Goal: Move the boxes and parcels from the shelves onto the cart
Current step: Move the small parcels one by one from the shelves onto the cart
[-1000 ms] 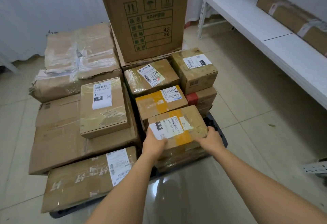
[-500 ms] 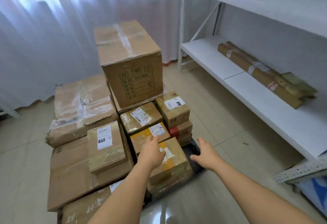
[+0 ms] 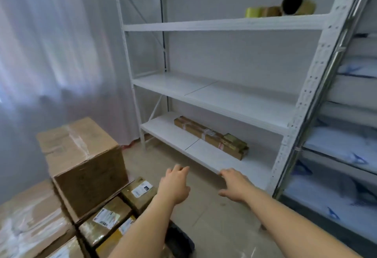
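Both your hands are free and loosely spread: the left hand [image 3: 176,184] and right hand [image 3: 234,183] reach out ahead of you with nothing in them, likely so both can take the next load at once. That load is probably the long parcel [image 3: 210,136] on the bottom shelf [image 3: 204,155], far right of the cart's boxes [image 3: 81,166] at near left. The parcel lies flat, its long axis running along the shelf from far left to near right, the near-right end closest to you. Judge it a two-handed lift, one hand toward each end.
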